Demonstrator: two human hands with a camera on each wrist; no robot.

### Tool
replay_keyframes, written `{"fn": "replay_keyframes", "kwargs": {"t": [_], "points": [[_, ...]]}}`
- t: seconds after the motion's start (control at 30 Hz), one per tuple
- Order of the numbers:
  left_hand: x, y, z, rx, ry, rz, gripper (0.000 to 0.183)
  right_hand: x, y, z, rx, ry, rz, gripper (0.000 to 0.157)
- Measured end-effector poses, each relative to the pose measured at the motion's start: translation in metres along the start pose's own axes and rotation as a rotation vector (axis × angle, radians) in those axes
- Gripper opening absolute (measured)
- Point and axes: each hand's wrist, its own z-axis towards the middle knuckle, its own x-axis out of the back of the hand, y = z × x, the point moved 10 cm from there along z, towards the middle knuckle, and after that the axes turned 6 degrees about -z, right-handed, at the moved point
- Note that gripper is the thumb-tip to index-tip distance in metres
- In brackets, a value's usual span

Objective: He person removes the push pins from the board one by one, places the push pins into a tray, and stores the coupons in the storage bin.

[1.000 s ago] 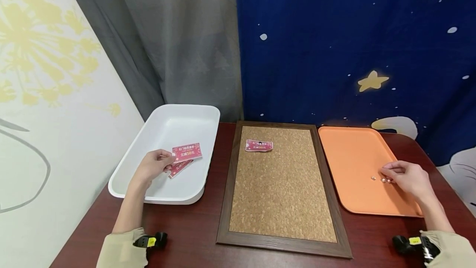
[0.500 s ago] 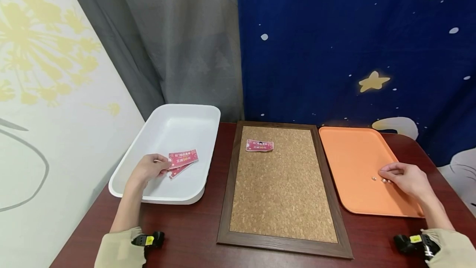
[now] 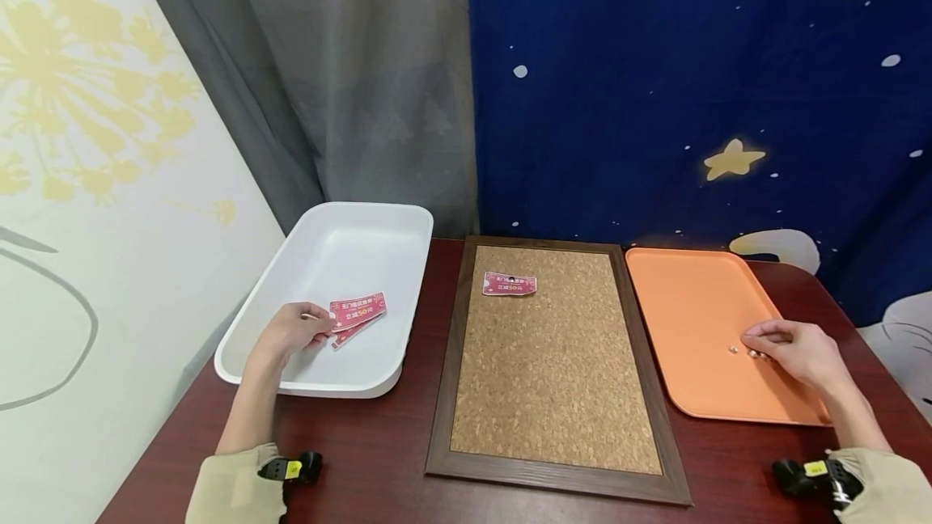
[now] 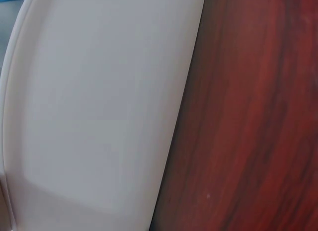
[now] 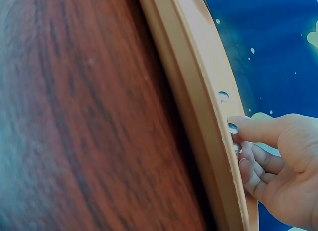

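My left hand [image 3: 294, 328] pinches the left end of a pink printed coupon [image 3: 358, 310] between thumb and fingers inside the white basin [image 3: 240, 358]. Partly beneath it shows another pink coupon [image 3: 349, 336]. At the orange tray [image 3: 692, 297], my right hand [image 3: 797, 350] has thumb and fingertips close together, just over several small shiny thumbtacks [image 3: 733, 349]. The right wrist view shows the thumb beside one shiny tack [image 5: 232, 127]; whether the fingertips hold a tack is hidden. The left wrist view shows no hand.
A cork board [image 3: 549, 378] in a brown wooden frame lies between basin and tray. One pink coupon [image 3: 510, 284] is fixed near its top left by a dark tack. Beneath everything is a reddish-brown table [image 3: 379, 459]. Curtains [image 3: 582, 103] hang behind it.
The left hand has lowered the pinched coupon slightly down and left, so it covers more of the coupon underneath. The right hand stays almost still over the tacks.
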Motion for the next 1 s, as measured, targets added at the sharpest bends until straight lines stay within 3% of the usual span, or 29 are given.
{"fn": "replay_keyframes", "kwargs": {"t": [0.43, 0.77, 1.0], "points": [[0.007, 0.003, -0.002, -0.001, 0.060, 0.030, 0.030, -0.001, 0.005, -0.006, -0.021, -0.020, 0.054, 0.036], [0.016, 0.007, -0.007, -0.043, 0.141, 0.062, 0.032, 0.010, 0.006, -0.009, -0.020, 0.061, 0.053, 0.037], [0.009, 0.022, -0.010, -0.081, 0.134, 0.028, 0.033, 0.018, -0.003, -0.011, -0.012, 0.101, 0.063, 0.035]]}}
